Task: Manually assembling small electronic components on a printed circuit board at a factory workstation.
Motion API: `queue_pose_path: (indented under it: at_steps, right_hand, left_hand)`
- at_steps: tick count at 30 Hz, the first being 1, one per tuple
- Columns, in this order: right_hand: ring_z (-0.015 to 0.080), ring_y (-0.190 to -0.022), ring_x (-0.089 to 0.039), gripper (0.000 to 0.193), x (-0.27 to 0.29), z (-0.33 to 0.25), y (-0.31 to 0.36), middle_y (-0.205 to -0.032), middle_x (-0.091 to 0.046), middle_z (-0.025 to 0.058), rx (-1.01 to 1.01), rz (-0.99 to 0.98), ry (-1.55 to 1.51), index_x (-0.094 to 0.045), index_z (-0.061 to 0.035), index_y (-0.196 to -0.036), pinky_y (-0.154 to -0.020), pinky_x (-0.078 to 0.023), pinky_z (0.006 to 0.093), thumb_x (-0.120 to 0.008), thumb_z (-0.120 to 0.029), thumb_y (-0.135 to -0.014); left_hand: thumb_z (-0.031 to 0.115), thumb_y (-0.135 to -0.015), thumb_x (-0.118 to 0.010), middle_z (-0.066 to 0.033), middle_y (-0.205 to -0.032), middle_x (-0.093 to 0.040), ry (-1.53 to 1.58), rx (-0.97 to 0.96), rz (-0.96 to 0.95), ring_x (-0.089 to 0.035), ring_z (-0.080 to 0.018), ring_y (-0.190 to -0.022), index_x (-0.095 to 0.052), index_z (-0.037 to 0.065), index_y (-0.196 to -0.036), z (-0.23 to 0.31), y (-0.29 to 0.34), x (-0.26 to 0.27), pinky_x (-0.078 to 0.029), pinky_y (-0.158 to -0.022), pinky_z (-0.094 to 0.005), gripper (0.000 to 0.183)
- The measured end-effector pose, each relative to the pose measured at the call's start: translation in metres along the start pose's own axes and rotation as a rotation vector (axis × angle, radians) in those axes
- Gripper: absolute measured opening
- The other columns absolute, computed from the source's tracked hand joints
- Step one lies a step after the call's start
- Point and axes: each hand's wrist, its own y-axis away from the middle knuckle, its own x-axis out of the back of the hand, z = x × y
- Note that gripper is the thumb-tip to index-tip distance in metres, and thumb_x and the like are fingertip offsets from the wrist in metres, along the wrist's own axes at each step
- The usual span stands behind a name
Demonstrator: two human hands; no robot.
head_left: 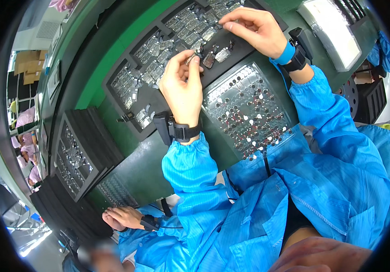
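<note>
My left hand (182, 88) is closed in a pinch on a small metallic electronic part at the middle of a black foam tray (152, 99); the fingers partly hide it. Farther to the right, my right hand (257, 32) has thumb and forefinger brought close together over the tray's far edge of parts; whatever lies between the tips is too small to make out. Between the hands, a brown-and-dark part (209, 59) and a silver part (222, 55) lie loose on the foam. Rows of similar silver parts (158, 47) with dark tails fill the tray's compartments.
Nearer to me lies a clear plastic tray (213, 93) with small black, white and red-wired round pieces. Stacked black foam trays (96, 136) stand at left, beside a co-worker's hands (124, 217). A white glossy stack (333, 34) sits at the far right on the green table (145, 167).
</note>
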Motion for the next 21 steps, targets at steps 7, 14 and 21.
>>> queue_pose_path:
  at_steps: [7,14,21]
  right_hand:
    - [0.005,-0.066,-0.057,0.018,0.0,0.017,-0.002,-0.085,-0.074,0.0013,0.029,0.124,0.014,-0.076,-0.0097,-0.109,-0.061,-0.048,0.0235,-0.069,-0.018,-0.095]
    - [0.0113,-0.067,-0.062,0.014,0.014,-0.01,-0.007,-0.081,-0.071,0.0077,-0.053,0.151,0.007,-0.073,-0.0012,-0.103,-0.061,-0.049,0.0268,-0.071,-0.011,-0.093]
    - [0.0104,-0.068,-0.062,0.015,0.013,0.0,-0.005,-0.081,-0.071,0.0073,-0.089,0.122,0.012,-0.073,-0.0015,-0.104,-0.061,-0.049,0.0264,-0.071,-0.011,-0.092]
  left_hand:
    - [0.015,-0.088,-0.074,-0.012,-0.083,-0.075,-0.453,-0.166,0.008,-0.071,-0.0163,-0.074,-0.076,0.002,-0.099,0.009,-0.036,-0.024,-0.055,-0.071,-0.0311,0.018]
    - [0.018,-0.086,-0.072,-0.0139,-0.097,-0.071,-0.625,-0.299,-0.147,-0.063,-0.0344,-0.096,-0.076,0.005,-0.09,-0.012,-0.05,-0.024,-0.05,-0.087,-0.0438,0.014]
    - [0.025,-0.082,-0.079,-0.0157,-0.1,-0.07,-0.879,-0.376,-0.006,-0.064,-0.0352,-0.098,-0.076,0.006,-0.094,-0.006,-0.059,-0.048,-0.052,-0.087,-0.0444,0.023]
